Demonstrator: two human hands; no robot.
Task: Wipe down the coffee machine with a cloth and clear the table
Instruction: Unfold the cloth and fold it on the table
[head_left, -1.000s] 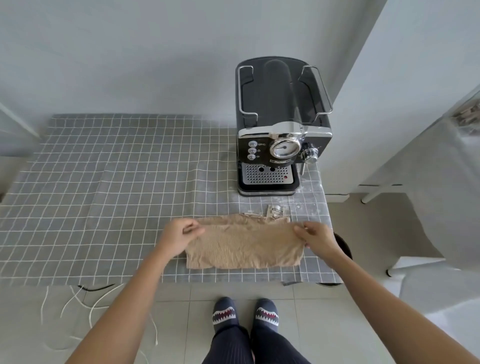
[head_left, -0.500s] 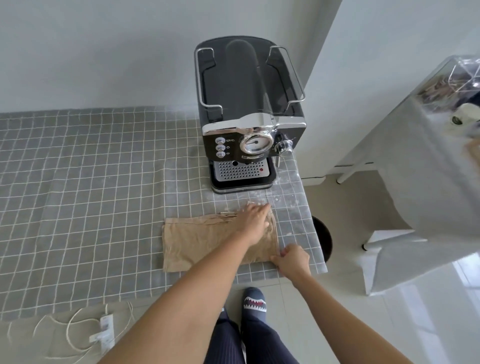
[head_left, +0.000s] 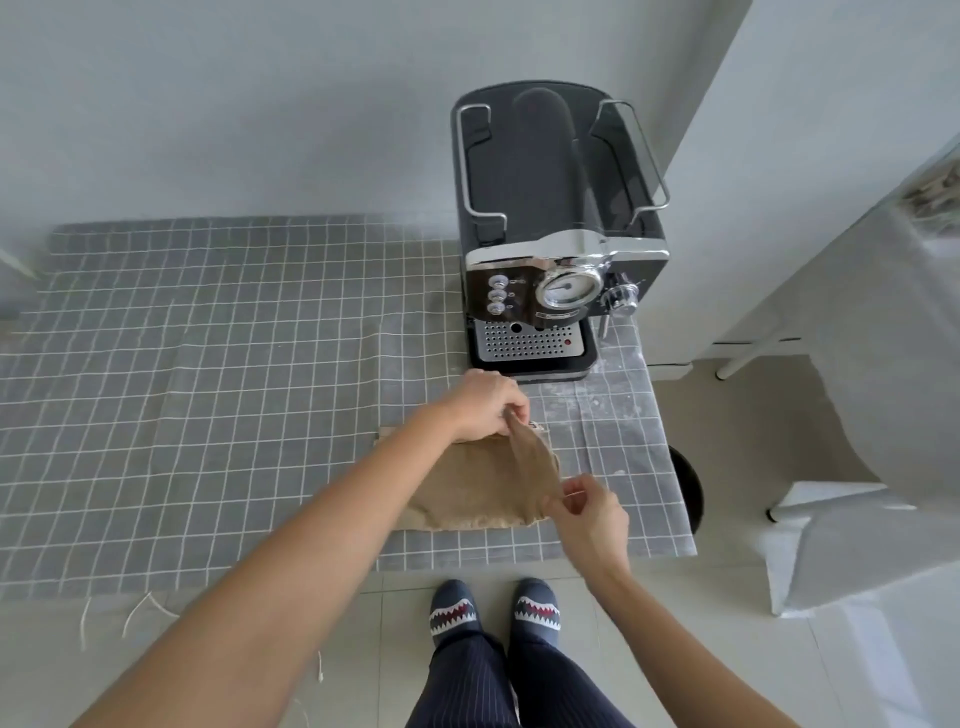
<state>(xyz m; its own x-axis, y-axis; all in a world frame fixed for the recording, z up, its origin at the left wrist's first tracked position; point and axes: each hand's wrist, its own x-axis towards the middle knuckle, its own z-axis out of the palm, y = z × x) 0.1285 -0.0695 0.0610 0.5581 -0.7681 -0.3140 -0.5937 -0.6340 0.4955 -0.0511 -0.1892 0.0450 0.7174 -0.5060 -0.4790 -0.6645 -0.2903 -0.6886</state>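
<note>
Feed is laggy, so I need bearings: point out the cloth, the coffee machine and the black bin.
cloth (head_left: 483, 488): head view, middle of the tan fabric.
coffee machine (head_left: 566, 288): head view, round gauge on its front.
black bin (head_left: 688, 486): head view, rim showing past the table's right edge.

Both arms reach out over the cloth (head_left: 483, 483). Left hand (head_left: 485, 405) pinches its far edge, lifted. Right hand (head_left: 589, 512) pinches its near-right corner, fingers curled.

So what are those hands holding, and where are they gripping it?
Both hold the tan cloth: the left hand pinches its far right corner, lifted off the table, and the right hand pinches its near right corner.
</note>
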